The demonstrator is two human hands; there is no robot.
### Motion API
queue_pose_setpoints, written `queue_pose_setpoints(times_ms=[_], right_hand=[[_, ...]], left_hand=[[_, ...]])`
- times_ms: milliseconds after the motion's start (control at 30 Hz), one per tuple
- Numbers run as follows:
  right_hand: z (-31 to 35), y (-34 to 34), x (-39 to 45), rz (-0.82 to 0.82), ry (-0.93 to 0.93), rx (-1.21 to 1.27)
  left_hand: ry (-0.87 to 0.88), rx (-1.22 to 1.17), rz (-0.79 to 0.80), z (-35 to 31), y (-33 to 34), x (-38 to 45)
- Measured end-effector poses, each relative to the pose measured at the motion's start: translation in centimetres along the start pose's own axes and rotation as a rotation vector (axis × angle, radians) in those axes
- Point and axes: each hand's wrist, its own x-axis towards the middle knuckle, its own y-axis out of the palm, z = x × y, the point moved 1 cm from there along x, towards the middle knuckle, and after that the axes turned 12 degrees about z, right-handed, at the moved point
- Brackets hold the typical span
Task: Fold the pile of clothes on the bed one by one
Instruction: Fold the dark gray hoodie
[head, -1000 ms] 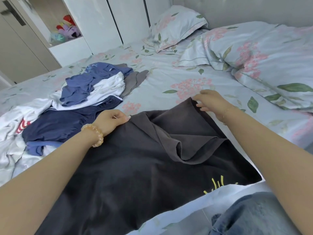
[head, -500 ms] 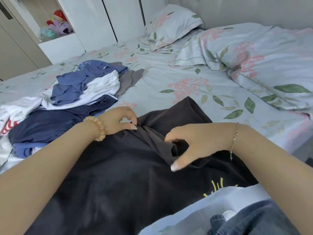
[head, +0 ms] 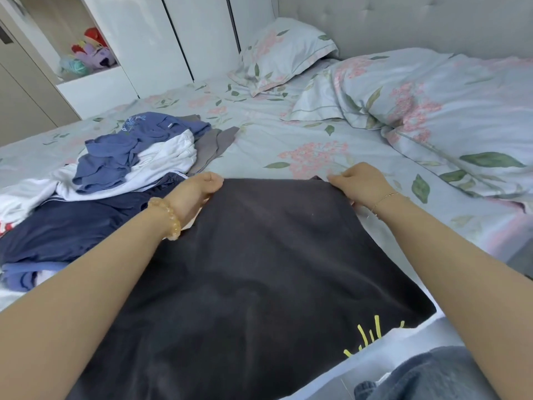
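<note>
- Black cloth fills the near half of the view: the shirt [head: 259, 269] lies spread flat on the bed [head: 288, 134], its far edge straight and taut between the two hands, its near end running past the bottom of the frame.
- The left hand [head: 203, 187] has its fingers curled closed on the far left corner of the shirt, and the right hand [head: 356, 183] pinches the far right corner between thumb and fingers.
- Judged from this, the person is on the first steps of one garment: it is laid out and smoothed, or at most folded once, and no finished fold shows.
- The pile [head: 115, 174] sits just left of the shirt, touching or slightly under its left edge: blue, white, navy and grey pieces, all crumpled and unfolded.
- No stack of folded clothes shows anywhere in view, so most of the task looks left to do.
- Hard to tell: whether the shirt is one layer or already doubled over, since the surface reads as a single dark sheet.
- The yellow print [head: 372, 336] near the right edge is cut by the shirt's hem, so its design cannot be read.
- The sleeves and neckline are not visible; which end of the shirt the hands hold cannot be told.
- The pile's left part runs out of frame, and how many garments it holds cannot be counted.
- The fingertips of both hands are partly tucked behind the cloth edge.
- A pillow [head: 285, 53] and a bunched duvet [head: 432, 105] lie at the far right, well apart from the shirt.
</note>
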Motion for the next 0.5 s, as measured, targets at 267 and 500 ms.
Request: queue_pose_setpoints(times_ms=[267, 500], right_hand=[[0.8, 1.7, 0.4, 0.158, -0.333, 0.128], [2.1, 0.7, 1.1, 0.081, -0.545, -0.083]], left_hand=[[-0.109, 0.891, -0.051, 2.4, -0.4, 0.5], [0.152, 0.197, 0.121, 0.1, -0.1, -1.3]])
